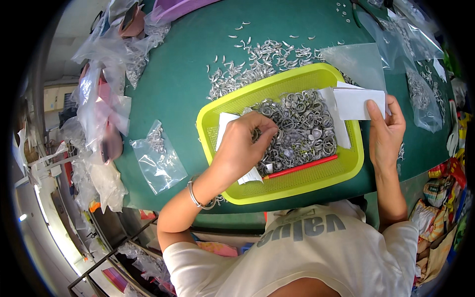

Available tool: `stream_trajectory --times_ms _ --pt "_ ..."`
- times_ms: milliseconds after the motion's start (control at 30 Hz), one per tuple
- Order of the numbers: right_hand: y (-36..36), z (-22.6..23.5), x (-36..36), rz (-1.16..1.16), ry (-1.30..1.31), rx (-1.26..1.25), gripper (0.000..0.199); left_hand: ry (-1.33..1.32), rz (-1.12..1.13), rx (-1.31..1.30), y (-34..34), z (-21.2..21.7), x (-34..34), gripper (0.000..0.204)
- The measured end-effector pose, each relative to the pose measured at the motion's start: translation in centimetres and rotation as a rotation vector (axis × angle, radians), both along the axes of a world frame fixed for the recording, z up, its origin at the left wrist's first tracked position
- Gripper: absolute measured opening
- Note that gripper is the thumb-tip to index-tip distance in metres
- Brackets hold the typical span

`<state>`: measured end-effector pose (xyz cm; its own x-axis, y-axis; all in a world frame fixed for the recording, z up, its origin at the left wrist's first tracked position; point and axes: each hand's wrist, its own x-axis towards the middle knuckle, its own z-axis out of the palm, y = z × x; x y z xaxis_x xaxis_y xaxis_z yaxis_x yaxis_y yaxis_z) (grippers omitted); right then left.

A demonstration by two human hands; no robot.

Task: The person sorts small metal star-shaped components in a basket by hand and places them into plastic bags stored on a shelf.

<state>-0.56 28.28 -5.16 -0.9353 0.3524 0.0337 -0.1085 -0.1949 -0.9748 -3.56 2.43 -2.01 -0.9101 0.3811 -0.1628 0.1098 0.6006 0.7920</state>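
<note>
Over on the left we see a heap of clear plastic bags [101,106] piled along the edge of the green counter [183,74], and just inboard of them one small clear bag [157,156] lying flat with a few silver pieces inside. Moving in, we reach the left hand [245,143], a bangle on its wrist, curled down into the yellow-green basket [292,190]; its fingertips are pinched together at the edge of the pile of silver rings [297,128], and it looks as if they are closed on one ring, though we cannot make out the piece itself. Under that hand lies a white paper slip [222,129]. A red pencil [302,167] lies along the near side of the pile (tilted, inside the basket). Beyond the basket, loose silver metal scraps [252,62] are scattered on the counter. Further right, the right hand [386,131] grips a folded white paper [354,103] by its right edge, thumb on top, at the basket's right rim. More clear bags [420,94] lie at the far right.
</note>
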Motion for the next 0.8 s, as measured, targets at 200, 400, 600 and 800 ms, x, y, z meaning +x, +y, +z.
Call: stream_trajectory --times_ms 200,400,600,800 --pt "-0.3 0.0 0.0 0.012 -0.018 -0.024 0.015 -0.099 0.094 -0.004 -0.6 0.6 0.2 0.009" --pt "-0.1 -0.5 0.0 0.006 -0.013 -0.026 0.016 -0.248 0.16 0.241 -1.4 -0.4 0.0 0.009" --pt "-0.2 -0.7 0.0 -0.014 -0.046 0.042 0.014 -0.245 0.151 0.231 -2.4 -0.8 0.2 0.009" --pt "-0.5 -0.8 0.3 -0.025 -0.044 0.051 0.01 -0.226 0.209 0.21 -2.6 0.6 0.0 0.009"
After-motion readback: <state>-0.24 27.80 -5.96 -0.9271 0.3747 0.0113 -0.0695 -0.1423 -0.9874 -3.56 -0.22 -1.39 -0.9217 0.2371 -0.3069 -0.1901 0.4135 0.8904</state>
